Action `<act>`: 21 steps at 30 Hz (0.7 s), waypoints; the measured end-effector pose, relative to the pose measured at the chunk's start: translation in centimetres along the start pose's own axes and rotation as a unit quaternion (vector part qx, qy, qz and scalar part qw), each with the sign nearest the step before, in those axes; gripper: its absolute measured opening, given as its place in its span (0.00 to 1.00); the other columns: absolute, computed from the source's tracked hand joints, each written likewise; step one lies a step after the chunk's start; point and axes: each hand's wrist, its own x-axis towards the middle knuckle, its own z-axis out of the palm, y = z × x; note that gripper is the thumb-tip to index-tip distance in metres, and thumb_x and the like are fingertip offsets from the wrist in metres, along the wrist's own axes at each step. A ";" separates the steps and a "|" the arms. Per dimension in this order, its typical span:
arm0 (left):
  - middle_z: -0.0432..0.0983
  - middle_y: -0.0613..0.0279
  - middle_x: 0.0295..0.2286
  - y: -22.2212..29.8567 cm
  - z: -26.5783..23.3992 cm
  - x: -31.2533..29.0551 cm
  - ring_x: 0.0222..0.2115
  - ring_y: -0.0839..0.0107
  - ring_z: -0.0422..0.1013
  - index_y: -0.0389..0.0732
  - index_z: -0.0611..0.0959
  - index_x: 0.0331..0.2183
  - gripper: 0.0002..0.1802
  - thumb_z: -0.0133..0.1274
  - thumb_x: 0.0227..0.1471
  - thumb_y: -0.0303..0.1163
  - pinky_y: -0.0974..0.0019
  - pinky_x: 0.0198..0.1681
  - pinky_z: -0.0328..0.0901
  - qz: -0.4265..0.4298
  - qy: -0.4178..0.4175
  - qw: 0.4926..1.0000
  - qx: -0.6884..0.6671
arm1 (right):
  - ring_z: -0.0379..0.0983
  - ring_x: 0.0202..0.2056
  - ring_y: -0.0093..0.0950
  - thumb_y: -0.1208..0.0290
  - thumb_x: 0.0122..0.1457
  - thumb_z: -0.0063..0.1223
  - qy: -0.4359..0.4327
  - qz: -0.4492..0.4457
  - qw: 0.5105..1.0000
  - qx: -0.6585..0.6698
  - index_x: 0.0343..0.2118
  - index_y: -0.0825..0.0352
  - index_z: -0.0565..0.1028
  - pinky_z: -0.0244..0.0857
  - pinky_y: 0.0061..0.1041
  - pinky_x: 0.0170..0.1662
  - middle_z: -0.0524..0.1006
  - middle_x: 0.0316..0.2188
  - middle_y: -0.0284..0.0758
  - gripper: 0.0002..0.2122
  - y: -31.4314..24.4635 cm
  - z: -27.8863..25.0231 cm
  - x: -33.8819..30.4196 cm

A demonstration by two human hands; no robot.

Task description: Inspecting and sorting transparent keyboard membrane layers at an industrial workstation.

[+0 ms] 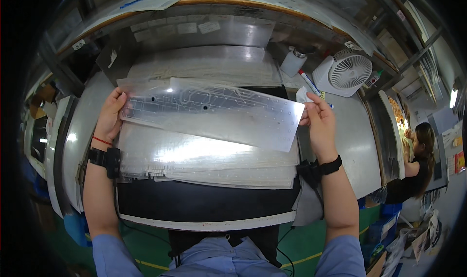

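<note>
A long clear plastic film sheet (214, 114) with faint printed circuit lines and small dots is lifted above the bench, tilted down to the right. My left hand (111, 116) pinches its left end. My right hand (318, 121) pinches its right end. Under it lies a stack of similar clear sheets (204, 162) on a black mat (194, 204). Another pile of sheets (209, 65) rests farther back.
A small white desk fan (346, 71) stands at the back right, with a white bottle (294, 62) and a red and blue marker pen (309, 82) beside it. Another person (413, 165) sits at a bench on the far right. The grey bench top (355, 145) extends to the right.
</note>
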 end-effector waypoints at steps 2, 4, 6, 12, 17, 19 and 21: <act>0.76 0.69 0.37 -0.4 -0.9 0.2 0.34 0.83 0.70 0.43 0.76 0.43 0.08 0.48 0.61 0.31 0.80 0.37 0.66 0.030 0.010 0.999 -0.024 | 0.72 0.29 0.19 0.75 0.67 0.41 0.014 -0.003 1.000 0.017 0.53 0.72 0.67 0.66 0.16 0.33 0.75 0.33 0.32 0.14 0.1 -0.3 0.2; 0.75 0.67 0.41 -0.6 -0.9 0.2 0.39 0.81 0.70 0.44 0.75 0.42 0.07 0.48 0.61 0.30 0.76 0.42 0.66 0.054 -0.010 0.996 -0.068 | 0.71 0.29 0.18 0.75 0.67 0.40 0.018 -0.002 1.000 0.010 0.53 0.72 0.67 0.66 0.16 0.34 0.74 0.33 0.31 0.14 0.3 -0.6 0.2; 0.74 0.65 0.44 -0.4 -0.3 0.1 0.44 0.78 0.69 0.44 0.75 0.41 0.06 0.47 0.62 0.30 0.73 0.48 0.65 0.072 -0.046 0.992 -0.092 | 0.70 0.30 0.17 0.75 0.67 0.41 0.013 -0.001 1.000 -0.019 0.53 0.71 0.67 0.65 0.16 0.35 0.73 0.33 0.30 0.14 0.2 -0.7 0.2; 0.70 0.57 0.52 0.3 0.6 -0.4 0.50 0.71 0.68 0.41 0.76 0.46 0.11 0.44 0.63 0.30 0.67 0.51 0.65 0.015 -0.016 1.000 -0.016 | 0.66 0.30 0.15 0.74 0.66 0.42 0.009 0.006 1.000 -0.026 0.51 0.68 0.69 0.63 0.15 0.36 0.73 0.31 0.28 0.13 0.5 -0.7 0.3; 0.78 0.58 0.40 0.8 1.8 -0.2 0.39 0.72 0.74 0.34 0.75 0.50 0.19 0.41 0.64 0.36 0.70 0.46 0.68 -0.085 0.033 0.996 -0.016 | 0.66 0.31 0.14 0.73 0.64 0.48 -0.005 -0.001 0.999 -0.054 0.50 0.68 0.71 0.61 0.14 0.38 0.73 0.31 0.26 0.12 1.2 -1.0 0.3; 0.79 0.59 0.38 1.0 0.7 -0.6 0.38 0.72 0.75 0.33 0.75 0.48 0.18 0.42 0.64 0.36 0.70 0.44 0.68 -0.096 -0.014 0.995 0.034 | 0.66 0.32 0.13 0.73 0.63 0.50 -0.021 -0.006 0.997 -0.069 0.50 0.68 0.72 0.60 0.14 0.39 0.72 0.31 0.25 0.13 1.8 -0.6 0.5; 0.79 0.61 0.34 0.6 0.8 -0.3 0.33 0.77 0.73 0.36 0.75 0.48 0.17 0.44 0.64 0.36 0.75 0.38 0.67 -0.089 -0.026 0.994 0.063 | 0.66 0.34 0.14 0.73 0.63 0.52 -0.032 0.005 0.996 -0.083 0.49 0.68 0.72 0.59 0.14 0.40 0.72 0.31 0.24 0.13 2.1 -0.7 0.6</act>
